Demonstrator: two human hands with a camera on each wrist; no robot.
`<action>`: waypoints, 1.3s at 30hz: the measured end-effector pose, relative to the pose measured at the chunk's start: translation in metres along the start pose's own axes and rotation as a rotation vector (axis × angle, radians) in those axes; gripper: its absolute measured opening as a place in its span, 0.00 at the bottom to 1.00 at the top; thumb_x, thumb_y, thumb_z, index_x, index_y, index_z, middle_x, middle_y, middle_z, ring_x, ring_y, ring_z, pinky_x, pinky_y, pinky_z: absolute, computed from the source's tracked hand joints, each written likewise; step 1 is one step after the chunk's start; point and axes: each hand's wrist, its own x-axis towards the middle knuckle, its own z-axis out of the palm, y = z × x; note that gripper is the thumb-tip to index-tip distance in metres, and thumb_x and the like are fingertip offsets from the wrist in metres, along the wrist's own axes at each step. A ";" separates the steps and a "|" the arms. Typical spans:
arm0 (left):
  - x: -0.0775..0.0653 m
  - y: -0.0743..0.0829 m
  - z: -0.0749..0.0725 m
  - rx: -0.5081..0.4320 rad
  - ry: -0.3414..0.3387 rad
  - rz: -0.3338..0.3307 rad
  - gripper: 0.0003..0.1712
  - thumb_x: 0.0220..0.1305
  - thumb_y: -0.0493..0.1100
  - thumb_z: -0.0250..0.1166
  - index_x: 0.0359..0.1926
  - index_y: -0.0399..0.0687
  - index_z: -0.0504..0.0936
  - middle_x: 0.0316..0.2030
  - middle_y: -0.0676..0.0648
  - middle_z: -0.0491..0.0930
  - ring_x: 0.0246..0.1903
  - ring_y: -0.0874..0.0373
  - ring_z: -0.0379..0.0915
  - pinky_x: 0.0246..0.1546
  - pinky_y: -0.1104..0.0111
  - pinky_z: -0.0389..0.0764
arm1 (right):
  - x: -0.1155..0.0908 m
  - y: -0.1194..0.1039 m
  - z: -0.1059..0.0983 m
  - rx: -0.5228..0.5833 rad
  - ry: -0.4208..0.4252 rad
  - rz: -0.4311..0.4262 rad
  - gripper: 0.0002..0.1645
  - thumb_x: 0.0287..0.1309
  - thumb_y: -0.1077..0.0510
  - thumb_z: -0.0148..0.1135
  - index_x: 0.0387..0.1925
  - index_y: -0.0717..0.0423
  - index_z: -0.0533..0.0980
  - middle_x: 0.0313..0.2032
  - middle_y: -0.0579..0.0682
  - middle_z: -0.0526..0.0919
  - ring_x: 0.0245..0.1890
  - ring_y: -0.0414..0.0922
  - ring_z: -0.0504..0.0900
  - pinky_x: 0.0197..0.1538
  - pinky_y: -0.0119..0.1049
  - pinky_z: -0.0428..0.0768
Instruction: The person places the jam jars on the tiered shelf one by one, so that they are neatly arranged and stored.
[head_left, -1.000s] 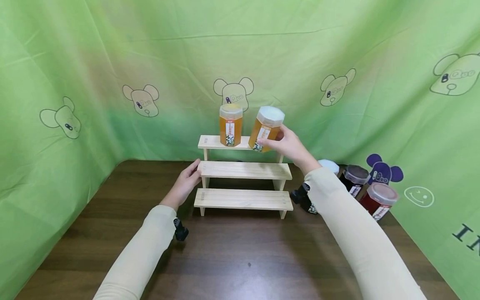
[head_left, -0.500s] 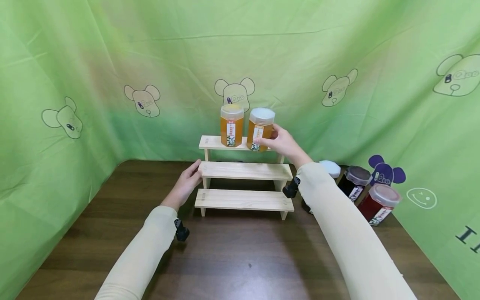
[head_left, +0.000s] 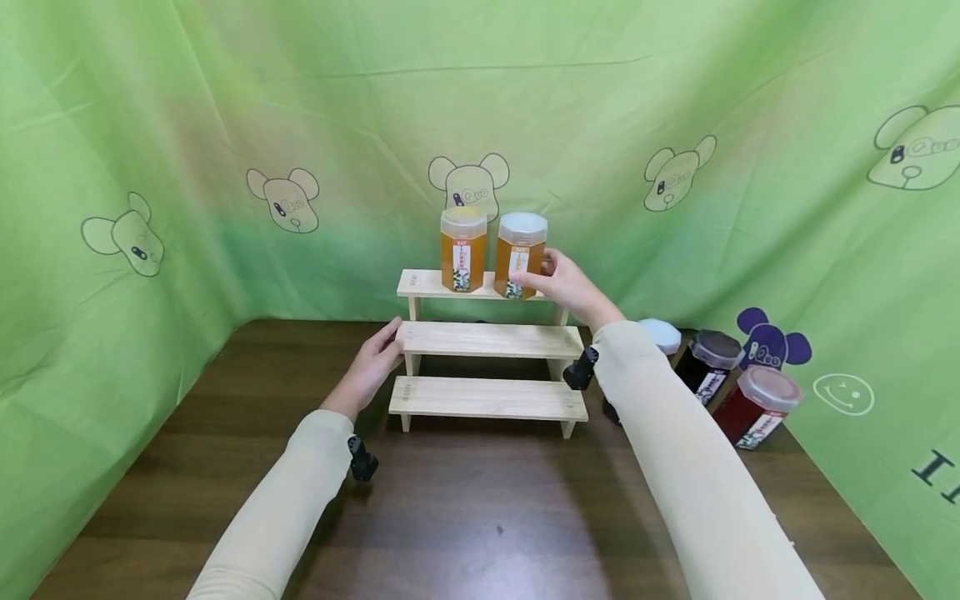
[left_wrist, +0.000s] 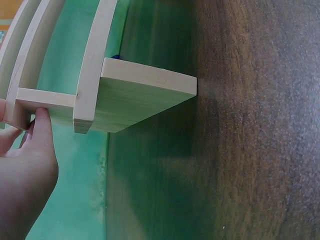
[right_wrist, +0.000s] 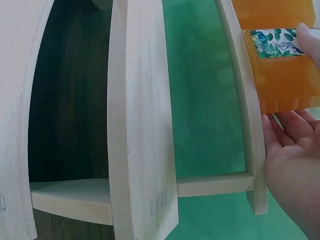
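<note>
My right hand point(head_left: 570, 287) holds a six-sided jar point(head_left: 521, 258) of amber contents with a white lid, thumb on its label and fingers round its right side. The jar stands upright on the top shelf of a three-tier wooden rack point(head_left: 491, 398). In the right wrist view the held jar point(right_wrist: 285, 82) has its base at the shelf's front edge. Left of it on the same shelf stands a similar jar point(head_left: 462, 254) with a yellowish lid. My left hand point(head_left: 367, 367) grips the left end of the middle shelf, as the left wrist view of that hand point(left_wrist: 30, 175) also shows.
On the brown table point(head_left: 465, 517), right of the rack, stand a dark jar point(head_left: 705, 367), a red jar point(head_left: 757, 408) and a white-lidded jar point(head_left: 662, 335), partly behind my right sleeve. Green cloth point(head_left: 360, 108) hangs around the back and sides.
The held jar has gone from tilted to upright and shifted left, settling on the top shelf beside the other jar. My right hand moved with it; the left hand stayed at the rack.
</note>
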 end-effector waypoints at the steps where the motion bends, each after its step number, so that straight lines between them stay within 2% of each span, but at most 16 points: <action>1: 0.000 0.000 0.000 -0.002 0.000 0.001 0.32 0.81 0.36 0.44 0.79 0.41 0.46 0.77 0.37 0.45 0.74 0.47 0.50 0.71 0.57 0.60 | 0.000 0.000 0.000 -0.002 0.000 -0.002 0.58 0.58 0.39 0.71 0.77 0.59 0.51 0.71 0.60 0.63 0.69 0.54 0.64 0.70 0.54 0.67; 9: 0.000 -0.002 0.000 -0.006 -0.001 -0.006 0.32 0.81 0.37 0.44 0.79 0.42 0.47 0.77 0.37 0.45 0.74 0.47 0.50 0.71 0.56 0.61 | -0.003 0.002 -0.001 -0.020 -0.008 -0.036 0.51 0.62 0.40 0.68 0.75 0.58 0.56 0.67 0.59 0.67 0.68 0.54 0.65 0.70 0.54 0.65; 15: 0.000 -0.002 -0.001 0.001 -0.004 0.004 0.32 0.81 0.36 0.44 0.79 0.41 0.46 0.77 0.37 0.45 0.74 0.46 0.50 0.71 0.56 0.60 | -0.005 0.003 0.001 -0.026 0.008 -0.041 0.51 0.62 0.38 0.67 0.75 0.59 0.57 0.67 0.58 0.68 0.67 0.53 0.66 0.70 0.51 0.65; 24: -0.001 -0.001 0.000 -0.006 -0.003 -0.002 0.32 0.81 0.36 0.43 0.80 0.42 0.46 0.77 0.37 0.45 0.74 0.47 0.51 0.71 0.57 0.61 | -0.005 0.005 0.002 -0.054 0.036 -0.040 0.58 0.61 0.35 0.66 0.78 0.59 0.50 0.71 0.60 0.63 0.71 0.54 0.61 0.71 0.51 0.65; 29: 0.000 -0.001 0.000 -0.037 -0.004 -0.006 0.32 0.81 0.35 0.42 0.79 0.41 0.46 0.77 0.36 0.45 0.73 0.46 0.51 0.71 0.58 0.61 | -0.005 0.005 0.002 -0.037 0.028 -0.059 0.56 0.62 0.35 0.65 0.78 0.57 0.52 0.71 0.59 0.64 0.70 0.53 0.63 0.70 0.52 0.66; 39: 0.000 -0.004 0.001 -0.042 -0.008 0.001 0.31 0.81 0.36 0.42 0.79 0.41 0.46 0.77 0.36 0.45 0.74 0.46 0.50 0.71 0.58 0.60 | -0.007 0.003 0.004 -0.022 0.034 -0.073 0.51 0.64 0.37 0.65 0.77 0.58 0.55 0.69 0.58 0.67 0.69 0.53 0.65 0.70 0.52 0.67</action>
